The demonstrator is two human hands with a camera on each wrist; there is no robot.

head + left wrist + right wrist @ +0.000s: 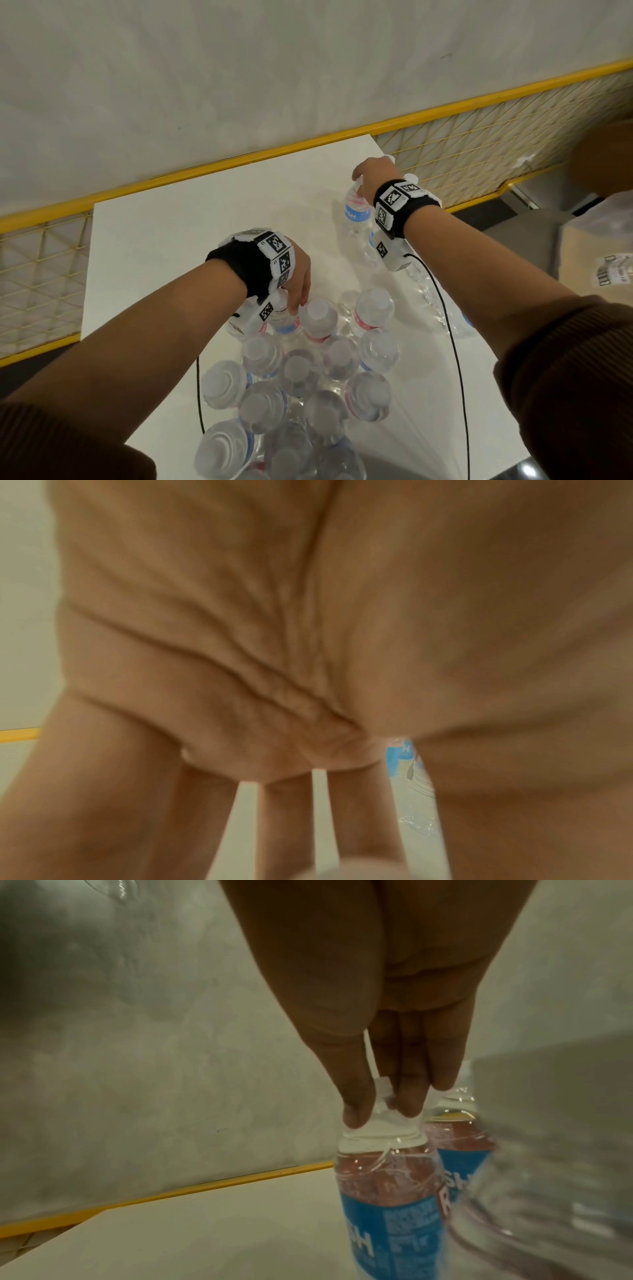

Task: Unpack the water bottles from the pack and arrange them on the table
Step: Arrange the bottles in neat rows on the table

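Blue-labelled bottle [357, 209], upright on the white worktop [178, 246] near its far right corner, long axis vertical, cap directly beneath the right hand [374, 179]; fingers [356, 1110] pinched on the neck. Second bottle [455, 1139] just beside it. Remaining pack [301, 383] nearer, caps up, with the left hand [297, 278] above its far edge, fingers curled onto a cap. Release judged next, then a straight upward pull from the pack. Yellow mesh fence [479, 150] behind.

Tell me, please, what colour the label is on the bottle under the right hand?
Mostly blue with white lettering; the bottle held by the right hand shows it best in the right wrist view.
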